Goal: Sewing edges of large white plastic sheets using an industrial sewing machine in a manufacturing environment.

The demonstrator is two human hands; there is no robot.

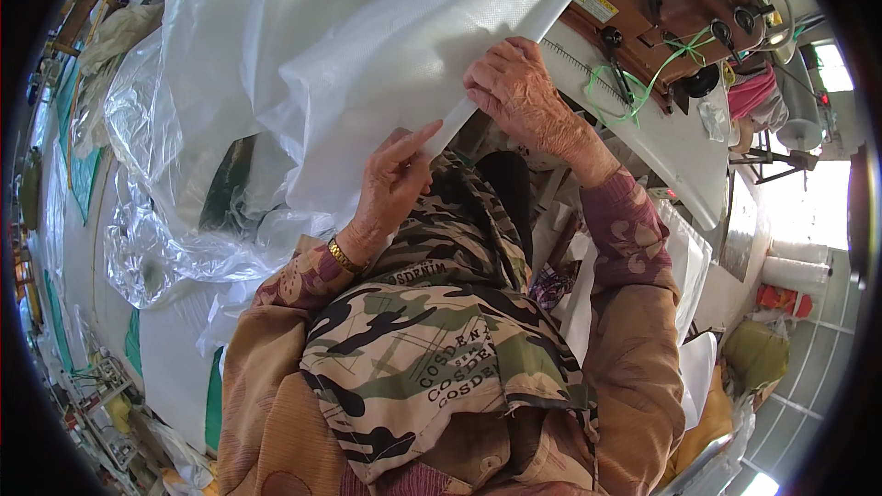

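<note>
A large sheet of white, translucent woven plastic [367, 55] spreads across the work surface and hangs toward my lap. My right hand [519, 92] is closed, pinching the sheet's right edge between thumb and fingers, just short of the sewing machine. Lower along that edge is my left hand [395, 179], with its index finger stretched over the narrow folded strip and the other fingers curled against the plastic. The grip of those curled fingers is partly hidden. A brown sewing machine [657, 14] stands at the upper right, and the sheet's far corner reaches its near end.
Light green cord [643, 101] hangs tangled by the machine, over its pale table [675, 161]. Clear crinkled plastic film [147, 248] lies at the left. A camouflage-print apron [441, 340] covers my lap. White rolls [795, 271] and an olive bag [758, 354] stand at the right.
</note>
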